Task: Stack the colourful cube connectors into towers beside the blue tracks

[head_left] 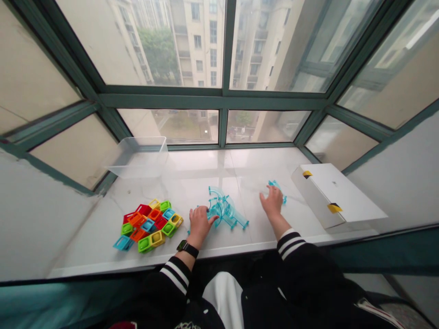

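Well, a person's two bare hands are being busy over a white window ledge (247, 164). The left hand (200, 225) is lying low near the middle of the front edge, at the left side of a heap of see-through blue pieces (224, 208). It is looking loosely spread, with its thumb sticking out from the bent fingers. I can't tell if a fingertip is touching the heap. A black watch (190, 249) is sitting on that wrist.

Over toward the right end of the ledge, the right hand (273, 201) is spreading too, thumb apart from its fingers. It is covering part of a lone blue piece (284, 199), and bits of that piece are peeking out past the fingers.

Near the front left corner, lots of red, orange, yellow, green and blue blocks (149, 226) are lying in a messy pile. A clear tub (139, 171) is standing at the back left corner. By the right edge, a white box (356, 192) is lying flat, and yellow and black stickers (334, 208) are showing on it.
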`<action>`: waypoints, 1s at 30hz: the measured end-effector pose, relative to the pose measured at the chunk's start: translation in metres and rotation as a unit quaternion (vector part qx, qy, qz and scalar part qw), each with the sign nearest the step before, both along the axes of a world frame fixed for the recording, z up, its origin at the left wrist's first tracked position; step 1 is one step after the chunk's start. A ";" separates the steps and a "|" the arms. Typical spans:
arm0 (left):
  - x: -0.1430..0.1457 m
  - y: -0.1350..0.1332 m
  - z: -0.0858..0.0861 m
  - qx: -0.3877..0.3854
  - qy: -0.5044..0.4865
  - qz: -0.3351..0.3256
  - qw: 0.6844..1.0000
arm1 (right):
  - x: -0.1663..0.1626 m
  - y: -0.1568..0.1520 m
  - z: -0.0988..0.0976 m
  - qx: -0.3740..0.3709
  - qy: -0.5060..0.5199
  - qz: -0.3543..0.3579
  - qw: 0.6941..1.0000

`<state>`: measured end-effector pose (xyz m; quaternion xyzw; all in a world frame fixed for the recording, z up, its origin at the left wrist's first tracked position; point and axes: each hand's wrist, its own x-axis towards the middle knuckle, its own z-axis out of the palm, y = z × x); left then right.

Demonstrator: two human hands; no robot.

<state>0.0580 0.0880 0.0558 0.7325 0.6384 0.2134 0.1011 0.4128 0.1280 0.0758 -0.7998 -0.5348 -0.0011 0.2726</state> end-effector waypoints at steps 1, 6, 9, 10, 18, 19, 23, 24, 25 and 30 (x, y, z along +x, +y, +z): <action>-0.002 0.000 0.000 -0.003 -0.004 0.002 1.000 | 0.023 0.004 0.001 -0.011 -0.003 -0.051 0.999; -0.006 0.003 -0.002 -0.014 -0.026 0.009 1.000 | 0.090 0.010 -0.003 -0.173 0.053 -0.126 0.975; -0.007 0.006 -0.002 -0.021 -0.048 0.017 0.998 | 0.082 0.006 -0.010 -0.179 0.066 -0.094 0.977; -0.008 0.006 -0.003 -0.021 -0.061 0.018 0.998 | 0.073 0.004 -0.011 -0.173 0.068 -0.083 0.979; -0.018 0.003 -0.007 -0.001 -0.189 0.005 0.982 | -0.074 -0.020 0.005 -0.110 0.148 0.209 0.960; -0.019 0.002 -0.007 0.001 -0.200 0.006 0.980 | -0.092 -0.022 0.011 -0.129 0.148 0.232 0.953; -0.023 -0.001 -0.006 0.011 -0.217 0.009 0.976 | -0.143 -0.024 0.028 -0.191 0.117 0.266 0.938; -0.023 -0.001 -0.005 0.017 -0.216 0.008 0.976 | -0.150 -0.024 0.030 -0.194 0.113 0.267 0.937; -0.023 -0.002 -0.004 0.026 -0.214 0.004 0.976 | -0.155 -0.023 0.031 -0.188 0.113 0.268 0.938; -0.021 -0.001 -0.001 0.059 -0.193 -0.028 0.979 | -0.161 -0.020 0.032 -0.128 0.155 0.258 0.945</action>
